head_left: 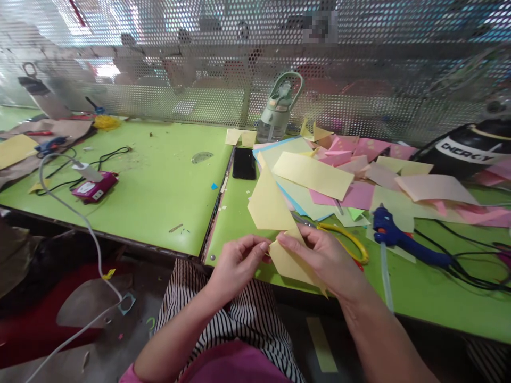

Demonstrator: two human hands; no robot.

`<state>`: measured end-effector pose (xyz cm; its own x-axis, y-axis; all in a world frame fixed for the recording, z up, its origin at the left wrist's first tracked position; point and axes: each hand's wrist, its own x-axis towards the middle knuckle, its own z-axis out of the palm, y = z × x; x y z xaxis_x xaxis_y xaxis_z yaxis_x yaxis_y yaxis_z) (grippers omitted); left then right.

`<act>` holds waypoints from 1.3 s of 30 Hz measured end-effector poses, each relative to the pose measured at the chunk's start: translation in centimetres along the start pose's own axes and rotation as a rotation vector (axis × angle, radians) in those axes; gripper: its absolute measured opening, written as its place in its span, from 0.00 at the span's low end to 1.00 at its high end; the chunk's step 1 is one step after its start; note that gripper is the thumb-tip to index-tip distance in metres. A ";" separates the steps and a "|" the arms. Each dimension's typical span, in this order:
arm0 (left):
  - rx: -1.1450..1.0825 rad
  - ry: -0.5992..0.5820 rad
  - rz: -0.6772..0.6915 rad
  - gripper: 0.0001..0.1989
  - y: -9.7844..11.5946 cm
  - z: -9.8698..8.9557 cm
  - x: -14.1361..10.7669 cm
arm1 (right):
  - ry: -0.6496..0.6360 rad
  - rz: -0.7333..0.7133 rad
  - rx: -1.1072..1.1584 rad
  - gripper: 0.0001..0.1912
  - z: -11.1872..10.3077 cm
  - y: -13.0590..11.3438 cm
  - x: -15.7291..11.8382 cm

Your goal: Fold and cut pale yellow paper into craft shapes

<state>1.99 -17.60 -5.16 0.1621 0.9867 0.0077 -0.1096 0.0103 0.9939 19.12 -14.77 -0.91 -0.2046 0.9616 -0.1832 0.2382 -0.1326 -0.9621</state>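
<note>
A pale yellow cut paper (271, 205) with a narrow middle is held over the table's front edge. My right hand (325, 255) is closed on it, thumb on top and fingers behind. At the paper's left edge, my left hand (237, 266) pinches with thumb and forefinger; the exact contact is partly hidden by the fingertips. Just behind my right hand lie scissors with yellow handles (351, 242), partly covered. A blue glue gun (401, 239) with a glue stick in its back rests further right.
Loose coloured paper sheets (313, 173) pile up behind my hands. A black phone (244, 163) and a pale green bottle (277, 109) stand near the perforated screen. Leftward are a purple box (95, 187) with a plug and a white cable (90, 229). A black bag (471, 149) sits right.
</note>
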 end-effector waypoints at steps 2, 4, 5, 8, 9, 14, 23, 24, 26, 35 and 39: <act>-0.018 0.006 0.002 0.18 0.0 0.0 -0.1 | -0.004 0.007 0.003 0.14 -0.1 -0.1 0.1; -0.044 0.005 -0.006 0.17 -0.1 0.0 -0.1 | -0.005 0.001 -0.017 0.14 0.0 -0.1 0.1; -0.058 0.003 -0.015 0.17 -0.1 0.0 -0.1 | -0.008 -0.002 -0.026 0.13 0.1 -0.2 0.1; -0.113 0.010 -0.048 0.16 0.1 -0.3 0.1 | -0.008 0.012 -0.013 0.14 0.1 -0.4 -0.1; -0.140 0.027 -0.060 0.17 0.3 -0.5 0.2 | -0.014 0.024 0.004 0.15 0.1 -0.5 -0.1; -0.266 0.045 -0.115 0.24 1.2 -1.5 0.7 | -0.156 0.062 -0.132 0.17 -0.9 -1.2 0.3; -0.483 0.229 -0.108 0.21 0.3 -1.4 0.9 | 0.531 -0.616 -0.558 0.06 0.1 -2.4 -3.0; -0.544 0.254 -0.094 0.21 0.3 -1.3 1.0 | 0.560 -0.663 -0.540 0.05 0.5 -2.0 -3.8; -0.653 0.298 -0.084 0.21 0.3 -1.1 1.3 | 0.388 -0.562 -0.506 0.12 1.2 -0.8 -4.7; -0.752 0.315 -0.088 0.19 0.9 0.6 1.3 | 0.354 -0.133 0.244 0.22 4.1 3.0 -1.1; -0.708 0.164 -0.105 0.20 0.7 0.2 0.7 | 0.382 -0.121 0.353 0.21 4.1 2.0 -0.7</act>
<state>2.22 -16.98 -4.40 0.0639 0.9857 -0.1557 -0.7178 0.1538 0.6790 15.88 -16.73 -3.54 0.1655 0.9853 -0.0433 -0.1129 -0.0246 -0.9933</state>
